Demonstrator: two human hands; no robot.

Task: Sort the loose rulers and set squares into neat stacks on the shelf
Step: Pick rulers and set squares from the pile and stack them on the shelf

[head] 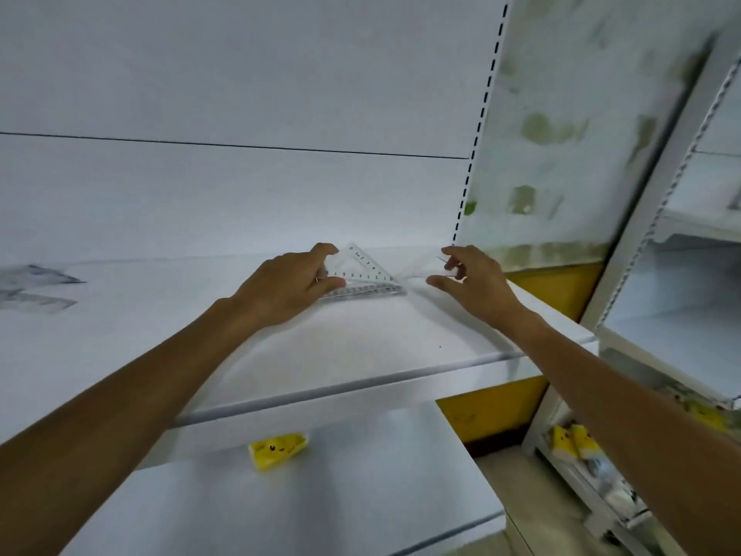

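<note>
Up on the white shelf [361,343], towards its right end near the back panel, lies a clear set square [367,270], printed scales showing, on what looks like more clear plastic beneath it. The left hand [292,286] pinches its left corner between thumb and curled fingers [326,249]. The right hand [473,282] is just beside its right tip, fingers bent around a faint, blurred clear piece; whether it actually grips that I cannot tell. A yellow packet [276,449] sits on the lower shelf [320,499].
</note>
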